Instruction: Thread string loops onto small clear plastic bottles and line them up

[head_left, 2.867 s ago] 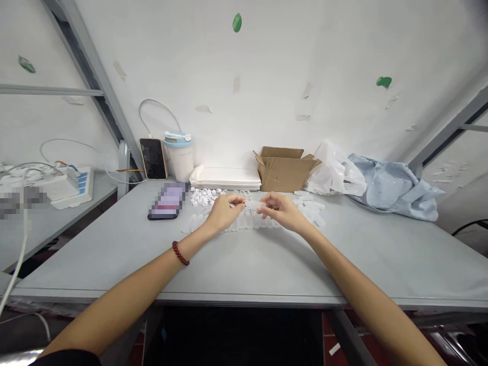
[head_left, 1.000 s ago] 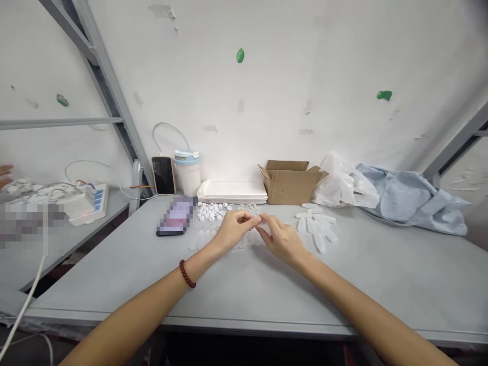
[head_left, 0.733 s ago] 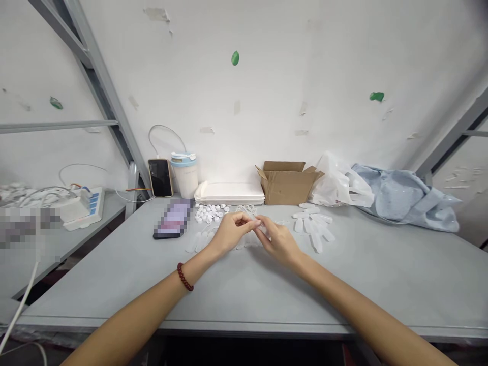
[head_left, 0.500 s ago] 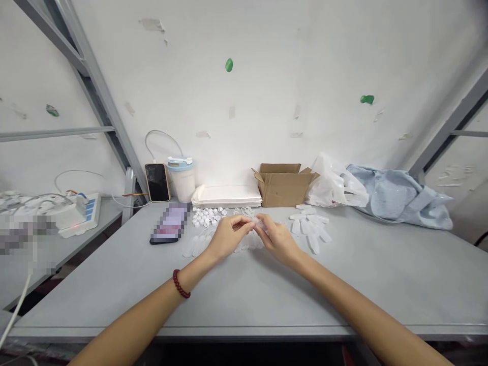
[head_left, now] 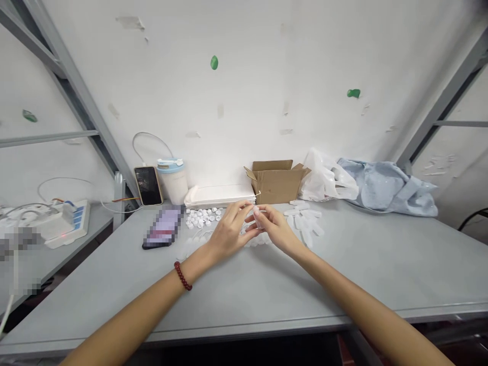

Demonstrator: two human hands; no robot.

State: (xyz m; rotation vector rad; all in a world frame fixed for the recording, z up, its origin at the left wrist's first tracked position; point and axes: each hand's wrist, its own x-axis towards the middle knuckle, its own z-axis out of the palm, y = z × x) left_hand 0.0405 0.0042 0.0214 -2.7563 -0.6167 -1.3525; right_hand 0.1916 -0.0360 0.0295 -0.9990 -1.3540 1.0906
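At the far left of the smooth grey table (head_left: 244,300), a dark-screened phone in a pale case (head_left: 149,186) stands propped beside a cream cup with a light-blue lid (head_left: 173,182); nearer lies a black-edged phone (head_left: 163,227) (its screen blurred into squares). Far and right of centre, an open brown cardboard box (head_left: 275,186) sits just beside a crumpled white plastic bag (head_left: 324,175), with a rumpled light-blue bundle (head_left: 385,185) farther right. Green leaf-shaped patches (head_left: 214,62) dot the white wall (head_left: 251,101).

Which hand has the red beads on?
The left hand: it has a dark red bead bracelet around the wrist, while the right hand has a bare wrist.
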